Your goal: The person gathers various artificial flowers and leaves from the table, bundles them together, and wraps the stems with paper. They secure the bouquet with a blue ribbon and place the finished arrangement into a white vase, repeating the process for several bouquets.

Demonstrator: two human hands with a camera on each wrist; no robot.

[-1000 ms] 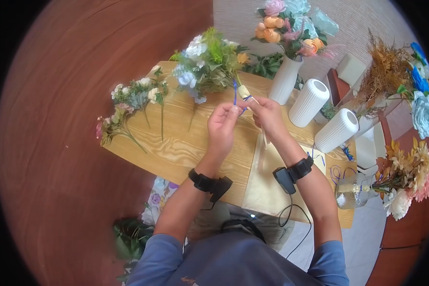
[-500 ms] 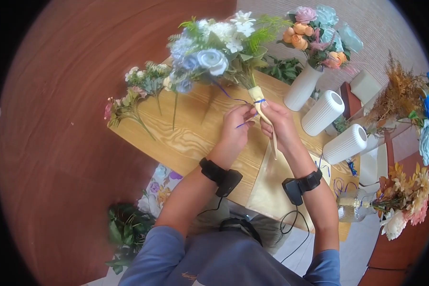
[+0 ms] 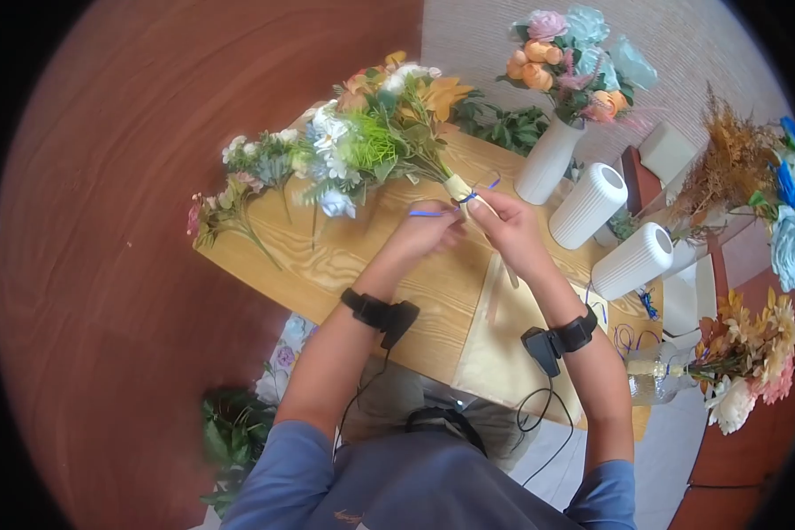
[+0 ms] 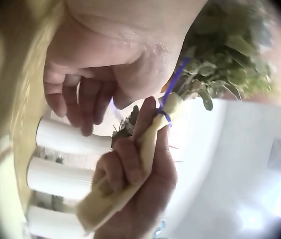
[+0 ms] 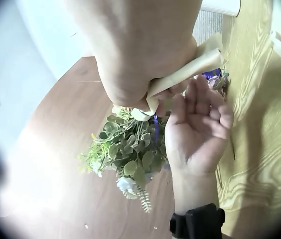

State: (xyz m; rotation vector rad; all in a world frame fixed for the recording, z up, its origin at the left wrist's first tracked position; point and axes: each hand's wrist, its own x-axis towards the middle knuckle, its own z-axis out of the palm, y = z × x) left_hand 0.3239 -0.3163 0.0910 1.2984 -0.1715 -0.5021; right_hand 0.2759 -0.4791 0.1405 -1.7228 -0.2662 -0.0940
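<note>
My right hand grips the cream paper wrap around the stems of a mixed bouquet. White, pale blue and orange blooms with green leaves fan out to the upper left. A thin blue ribbon is looped around the top of the wrap, its loose ends sticking out to both sides. Just left of the wrap is my left hand, with one ribbon end crossing above it in the head view. Its palm shows in the right wrist view, fingers loosely bent and holding nothing.
Flower sprigs lie on the wooden table at left. Two white ribbed vases and a filled white vase stand at right. A cream sheet covers the front, and a glass jar sits at the right corner.
The left hand has let go of the ribbon it pinched one second ago and loosened its fingers. The bouquet has turned, bringing orange blooms into view. The right hand keeps its hold.
</note>
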